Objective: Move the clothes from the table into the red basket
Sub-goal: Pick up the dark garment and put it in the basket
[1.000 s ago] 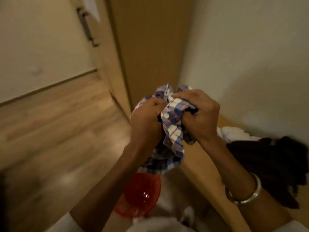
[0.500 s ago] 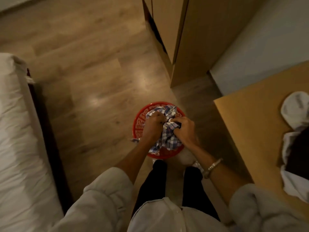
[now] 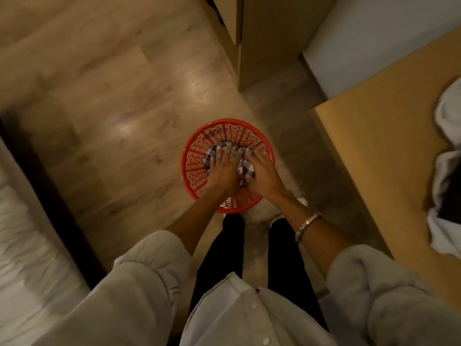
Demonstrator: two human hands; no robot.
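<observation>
Flat hands on basketed checked cloth

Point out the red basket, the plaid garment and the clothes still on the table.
red basket [image 3: 193, 168]: head view, left inner wall.
plaid garment [image 3: 245, 168]: head view, cloth between the hands.
clothes on the table [image 3: 449, 113]: head view, white fabric at the right edge.
</observation>
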